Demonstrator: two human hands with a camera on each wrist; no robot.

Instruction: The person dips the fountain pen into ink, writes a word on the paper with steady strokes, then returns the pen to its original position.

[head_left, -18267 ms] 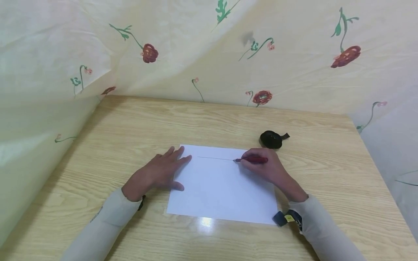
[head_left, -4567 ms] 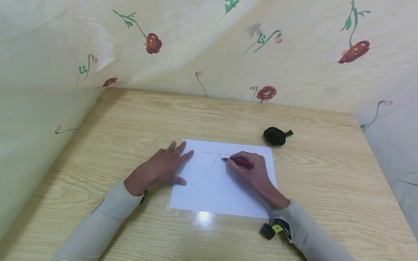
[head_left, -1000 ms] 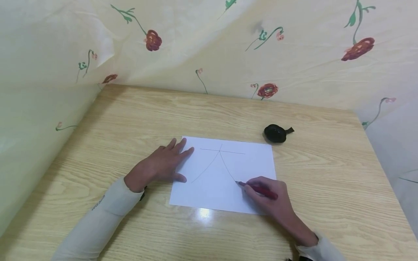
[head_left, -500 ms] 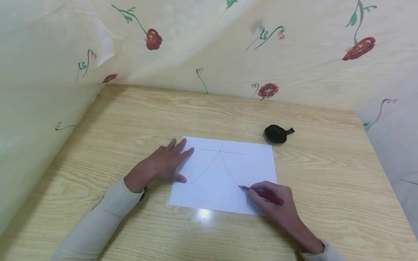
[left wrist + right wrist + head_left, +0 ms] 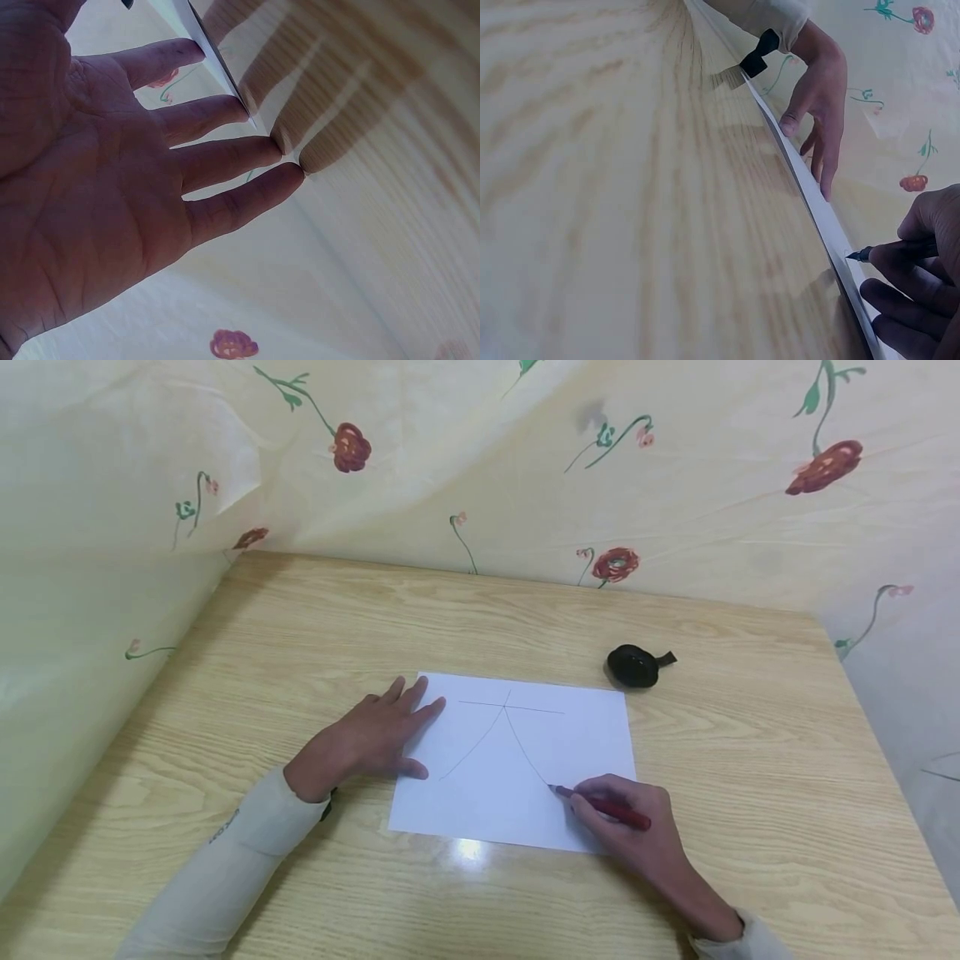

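A white sheet of paper (image 5: 480,806) lies on the wooden table. On it are a thin, nearly level line, a short stroke crossing it near its middle, and two legs spreading down from the crossing. My left hand (image 5: 375,731) rests at the sheet's left edge with fingers spread; the left wrist view shows its fingertips (image 5: 289,176) down on the surface. At the sheet's lower right, my right hand (image 5: 633,818) pinches a red pen (image 5: 618,812) between thumb and fingers. The pen's dark tip is at the lower end of the right leg; the right wrist view shows the pen (image 5: 862,255) tilted, its tip at the paper.
A small black pan-shaped thing (image 5: 633,667) with a short handle sits just beyond the paper's upper right corner. Flower-patterned cloth (image 5: 420,460) rises behind the table (image 5: 360,602) and at both sides. A black wrist device (image 5: 757,56) sits under the left sleeve.
From a single level line at first, the drawing has gained a crossing stroke and two legs. Since one second ago, the pen has moved slightly down and right, lengthening the right leg. The left hand stays.
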